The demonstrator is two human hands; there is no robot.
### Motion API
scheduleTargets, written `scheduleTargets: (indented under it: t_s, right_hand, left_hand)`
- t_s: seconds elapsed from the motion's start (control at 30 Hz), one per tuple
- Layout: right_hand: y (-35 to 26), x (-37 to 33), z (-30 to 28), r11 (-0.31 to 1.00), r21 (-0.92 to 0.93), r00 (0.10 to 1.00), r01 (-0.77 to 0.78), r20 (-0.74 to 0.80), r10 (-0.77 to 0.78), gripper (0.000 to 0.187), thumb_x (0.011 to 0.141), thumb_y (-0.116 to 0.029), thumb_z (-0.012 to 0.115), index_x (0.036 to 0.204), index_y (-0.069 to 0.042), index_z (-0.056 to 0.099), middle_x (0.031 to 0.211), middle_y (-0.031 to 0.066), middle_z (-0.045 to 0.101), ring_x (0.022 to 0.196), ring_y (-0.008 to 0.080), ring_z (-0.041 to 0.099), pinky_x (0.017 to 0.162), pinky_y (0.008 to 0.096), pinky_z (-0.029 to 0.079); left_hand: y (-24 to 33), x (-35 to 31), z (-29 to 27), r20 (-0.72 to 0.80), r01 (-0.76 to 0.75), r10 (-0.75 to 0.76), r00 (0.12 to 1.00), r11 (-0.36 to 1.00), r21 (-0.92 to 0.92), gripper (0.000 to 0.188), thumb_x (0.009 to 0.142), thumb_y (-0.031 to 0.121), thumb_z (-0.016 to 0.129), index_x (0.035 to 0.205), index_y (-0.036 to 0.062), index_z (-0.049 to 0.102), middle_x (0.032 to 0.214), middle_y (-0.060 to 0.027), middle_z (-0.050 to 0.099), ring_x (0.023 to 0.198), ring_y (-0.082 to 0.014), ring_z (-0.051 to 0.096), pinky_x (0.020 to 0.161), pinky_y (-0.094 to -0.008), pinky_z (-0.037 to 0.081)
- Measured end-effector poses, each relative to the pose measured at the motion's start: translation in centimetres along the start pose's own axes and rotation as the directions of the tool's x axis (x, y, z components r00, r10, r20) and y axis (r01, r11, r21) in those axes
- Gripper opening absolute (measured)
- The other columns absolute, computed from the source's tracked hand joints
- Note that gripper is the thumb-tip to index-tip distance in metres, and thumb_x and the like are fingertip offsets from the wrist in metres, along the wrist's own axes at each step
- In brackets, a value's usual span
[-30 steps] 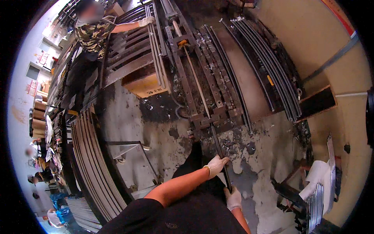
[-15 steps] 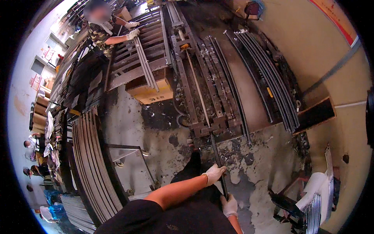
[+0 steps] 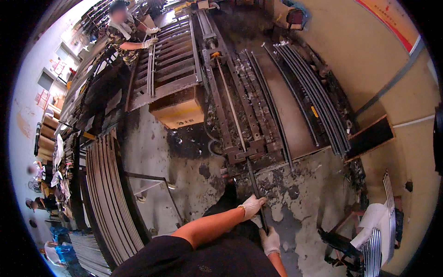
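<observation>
- The long dark metal bar (image 3: 256, 194) runs from my gloved hands up toward the machine, its far end reaching the rail bed (image 3: 240, 115) just above the stained concrete floor (image 3: 194, 175).
- My left hand (image 3: 252, 206), in a white glove, has its fingers wrapped around the bar partway along it.
- My right hand (image 3: 270, 241), gloved too, grips the bar's near end, fingers closed on it, just below the left.
- Curved metal strips (image 3: 318, 101) lie in rows on the right side of the machine.
- A stack of long curved strips (image 3: 108, 194) sits on the floor to my left.
- A co-worker (image 3: 123, 32) stands far off at a slatted rack (image 3: 166, 64), gloved hand on it.
</observation>
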State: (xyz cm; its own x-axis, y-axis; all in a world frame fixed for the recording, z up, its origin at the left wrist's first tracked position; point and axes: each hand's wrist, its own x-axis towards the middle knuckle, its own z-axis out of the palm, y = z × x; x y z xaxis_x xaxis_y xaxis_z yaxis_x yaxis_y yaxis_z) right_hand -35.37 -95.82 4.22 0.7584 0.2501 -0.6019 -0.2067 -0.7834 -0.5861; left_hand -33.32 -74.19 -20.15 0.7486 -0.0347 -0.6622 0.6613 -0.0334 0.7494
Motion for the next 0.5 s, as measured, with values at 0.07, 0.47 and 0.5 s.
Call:
scheduleTargets:
  t_s: [0.07,0.47,0.5]
  right_hand:
    - [0.1,-0.2,-0.5,1.0,0.005,1.0,0.008,-0.005,-0.008,0.055,0.099,-0.043,0.074,0.133,0.001,0.073,0.117,0.0292,0.079,0.115,0.0463,0.076,0.1,0.0481,0.057]
    - [-1.3,-0.3,-1.7,0.999,-0.023,0.998,-0.031,0.058,0.033,0.062,0.098,-0.05,0.074,0.137,-0.002,0.071,0.121,0.0312,0.077,0.12,0.05,0.072,0.101,0.0516,0.055]
    - [-1.6,0.3,-1.6,1.0,-0.018,0.998,-0.02,0.066,0.021,0.062,0.099,-0.051,0.074,0.137,-0.002,0.07,0.122,0.0312,0.077,0.121,0.0499,0.072,0.101,0.0518,0.055]
  left_hand:
    - [2.5,-1.3,0.2,-0.036,-0.027,0.025,0.999,0.999,-0.046,0.072,0.098,0.035,0.072,0.152,-0.0072,0.051,0.136,-0.0195,0.063,0.108,-0.0316,0.071,0.082,-0.0461,0.055]
    - [16.7,-10.9,0.1,-0.199,0.2,-0.211,0.957,0.977,-0.076,0.053,0.104,0.039,0.069,0.138,-0.0013,0.059,0.104,-0.0184,0.071,0.091,-0.0312,0.071,0.072,-0.048,0.058]
    - [18.4,-11.5,-0.1,-0.235,0.257,-0.299,0.925,0.947,-0.191,0.062,0.109,0.054,0.064,0.13,-0.0041,0.06,0.1,-0.016,0.072,0.081,-0.0262,0.073,0.061,-0.0483,0.058]
